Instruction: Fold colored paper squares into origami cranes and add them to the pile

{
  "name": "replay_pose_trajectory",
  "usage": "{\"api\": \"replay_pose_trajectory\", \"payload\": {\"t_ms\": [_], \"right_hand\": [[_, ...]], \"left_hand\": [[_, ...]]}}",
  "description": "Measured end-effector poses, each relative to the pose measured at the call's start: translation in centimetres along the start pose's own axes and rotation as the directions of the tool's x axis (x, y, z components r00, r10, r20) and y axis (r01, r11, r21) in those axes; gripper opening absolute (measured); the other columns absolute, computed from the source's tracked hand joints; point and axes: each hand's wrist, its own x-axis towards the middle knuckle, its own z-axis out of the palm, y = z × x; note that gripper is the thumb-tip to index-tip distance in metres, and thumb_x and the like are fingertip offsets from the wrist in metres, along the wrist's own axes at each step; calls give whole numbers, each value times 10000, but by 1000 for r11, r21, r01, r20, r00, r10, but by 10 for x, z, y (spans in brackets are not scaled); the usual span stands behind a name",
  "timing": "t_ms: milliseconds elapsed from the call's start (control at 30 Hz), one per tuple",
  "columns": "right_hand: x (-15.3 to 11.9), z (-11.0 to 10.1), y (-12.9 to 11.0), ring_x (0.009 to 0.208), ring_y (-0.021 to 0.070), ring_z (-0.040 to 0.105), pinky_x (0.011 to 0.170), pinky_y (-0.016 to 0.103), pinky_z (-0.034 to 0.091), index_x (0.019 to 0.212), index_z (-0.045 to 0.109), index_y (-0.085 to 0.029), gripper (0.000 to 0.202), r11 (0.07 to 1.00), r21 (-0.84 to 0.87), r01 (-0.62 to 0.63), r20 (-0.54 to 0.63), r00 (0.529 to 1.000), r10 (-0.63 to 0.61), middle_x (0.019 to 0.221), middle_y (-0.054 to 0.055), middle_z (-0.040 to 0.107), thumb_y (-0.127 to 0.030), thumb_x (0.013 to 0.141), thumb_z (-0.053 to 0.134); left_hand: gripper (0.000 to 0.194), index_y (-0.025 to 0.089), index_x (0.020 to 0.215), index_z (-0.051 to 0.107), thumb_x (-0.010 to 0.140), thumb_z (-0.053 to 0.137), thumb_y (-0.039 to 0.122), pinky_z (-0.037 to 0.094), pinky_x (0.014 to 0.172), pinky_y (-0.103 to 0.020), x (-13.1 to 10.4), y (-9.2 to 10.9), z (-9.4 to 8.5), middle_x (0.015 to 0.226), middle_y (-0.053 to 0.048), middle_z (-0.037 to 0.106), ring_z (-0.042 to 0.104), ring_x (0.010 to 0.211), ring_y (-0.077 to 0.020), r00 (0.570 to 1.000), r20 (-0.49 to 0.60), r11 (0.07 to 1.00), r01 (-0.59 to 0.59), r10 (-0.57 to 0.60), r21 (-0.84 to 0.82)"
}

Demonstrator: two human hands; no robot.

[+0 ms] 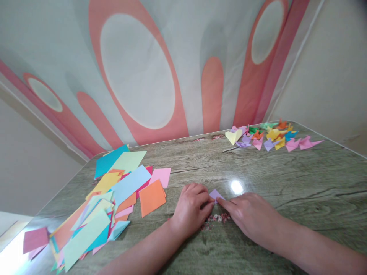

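Note:
A small piece of lilac origami paper (215, 194), folded to a pointed shape, lies on the table between my hands. My left hand (192, 205) has its fingers curled, with thumb and index finger closed on the paper's left corner. From the other side, my right hand (252, 214) presses its index fingertip on the paper's lower right part. Its remaining fingers are folded under and partly hidden. Just below the paper, the table's printed surface shows a patch of small pinkish-white flowers (218, 217).
Loose coloured paper sheets (132, 185) spread over the left side, with an orange square (152, 198) nearest my left hand. Folded paper cranes (269, 143) in several colours cluster at the far right, beside a pale yellow folded piece (233, 136). The wooden-patterned table (189, 160) meets a patterned wall covering.

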Motion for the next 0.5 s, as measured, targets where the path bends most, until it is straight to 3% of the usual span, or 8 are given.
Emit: {"api": "replay_pose_trajectory", "payload": {"t_ms": [233, 500], "right_hand": [[-1, -15, -2, 555, 232, 684, 451, 293, 324, 1189, 614, -191, 396, 998, -40, -43, 114, 992, 48, 670, 38, 726, -88, 825, 497], [-3, -20, -1, 514, 250, 671, 425, 300, 278, 1105, 672, -188, 378, 996, -82, -42, 131, 990, 52, 638, 72, 722, -97, 770, 523]], "left_hand": [[125, 209, 830, 680, 860, 567, 253, 393, 833, -355, 0, 1, 0, 901, -40, 635, 552, 896, -188, 1000, -3, 1000, 8, -8, -5], [157, 239, 902, 703, 880, 553, 279, 399, 845, -361, -1, 0, -3, 933, -43, 642, 563, 917, -185, 1000, 4, 1000, -2, 2, -24]]}}
